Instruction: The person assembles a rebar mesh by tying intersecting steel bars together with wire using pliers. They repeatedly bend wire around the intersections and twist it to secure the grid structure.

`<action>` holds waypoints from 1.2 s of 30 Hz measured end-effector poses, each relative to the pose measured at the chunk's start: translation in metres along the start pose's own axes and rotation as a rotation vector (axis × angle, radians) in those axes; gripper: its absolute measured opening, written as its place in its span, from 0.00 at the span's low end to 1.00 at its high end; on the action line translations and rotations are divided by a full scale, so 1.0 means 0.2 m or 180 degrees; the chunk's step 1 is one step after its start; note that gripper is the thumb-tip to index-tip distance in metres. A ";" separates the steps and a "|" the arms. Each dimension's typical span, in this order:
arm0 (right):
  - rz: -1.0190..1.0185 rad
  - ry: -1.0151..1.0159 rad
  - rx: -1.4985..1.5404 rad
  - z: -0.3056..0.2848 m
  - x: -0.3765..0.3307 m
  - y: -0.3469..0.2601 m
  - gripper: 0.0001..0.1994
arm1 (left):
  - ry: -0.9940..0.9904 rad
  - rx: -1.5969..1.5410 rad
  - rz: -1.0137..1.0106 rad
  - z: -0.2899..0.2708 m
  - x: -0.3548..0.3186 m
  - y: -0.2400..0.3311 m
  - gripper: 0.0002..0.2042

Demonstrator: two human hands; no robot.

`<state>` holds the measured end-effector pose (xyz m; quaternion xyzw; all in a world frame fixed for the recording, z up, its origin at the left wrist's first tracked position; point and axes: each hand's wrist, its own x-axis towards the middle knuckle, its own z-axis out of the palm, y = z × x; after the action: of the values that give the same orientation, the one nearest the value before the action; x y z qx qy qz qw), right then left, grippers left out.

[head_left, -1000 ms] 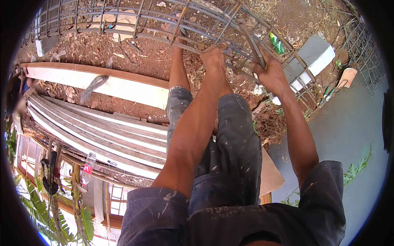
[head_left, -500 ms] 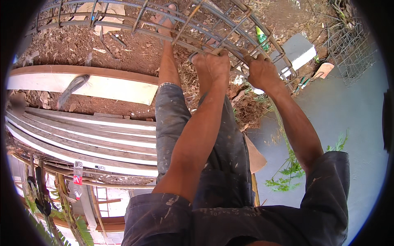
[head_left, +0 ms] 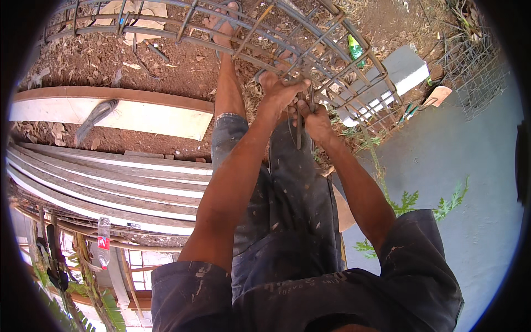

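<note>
A long cage of steel reinforcing bars [head_left: 260, 41], with crosswise stirrups, runs across the top of the view. Just below its lower bars, my left hand [head_left: 278, 95] is closed with fingers pressed together; what it pinches is too small to make out. Close beside it on the right, my right hand [head_left: 316, 123] is wrapped around a slender dark metal tool [head_left: 299, 137] that points down toward my trouser leg. The tool's exact kind is not clear, since the fingers cover part of it. Both hands are above my knees.
Stacked boards [head_left: 110, 177] and a pale plank [head_left: 160, 119] lie on the left, with a bundle of thin wire [head_left: 97, 119] on the plank. A plastic bottle [head_left: 104, 243] is lower left. Green-handled pliers [head_left: 409, 110], a green bottle [head_left: 355, 48] and wire mesh [head_left: 478, 77] lie right.
Both hands have come down from the cage bars toward me and slightly left, closer together. The dark tool now shows in my right hand.
</note>
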<state>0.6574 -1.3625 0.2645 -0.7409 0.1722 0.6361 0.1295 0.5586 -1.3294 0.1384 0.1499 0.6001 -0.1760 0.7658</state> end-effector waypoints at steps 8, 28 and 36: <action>-0.0327 -0.0131 -0.2182 -0.36 -0.22 -0.32 0.38 | 0.0185 -0.2444 -0.0259 0.35 -0.47 0.46 0.09; 0.0612 -0.0720 0.0190 -0.23 -0.15 0.02 0.19 | 0.0732 -0.0338 0.0764 0.32 -0.36 0.30 0.29; 0.1002 -0.1355 0.0125 -0.49 -0.14 -0.35 0.22 | 0.1110 -0.0385 0.0979 0.45 -0.50 0.49 0.18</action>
<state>0.7716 -1.3379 0.3051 -0.5518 0.2665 0.7865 0.0766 0.6592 -1.2734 0.2581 0.2215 0.7029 0.0076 0.6759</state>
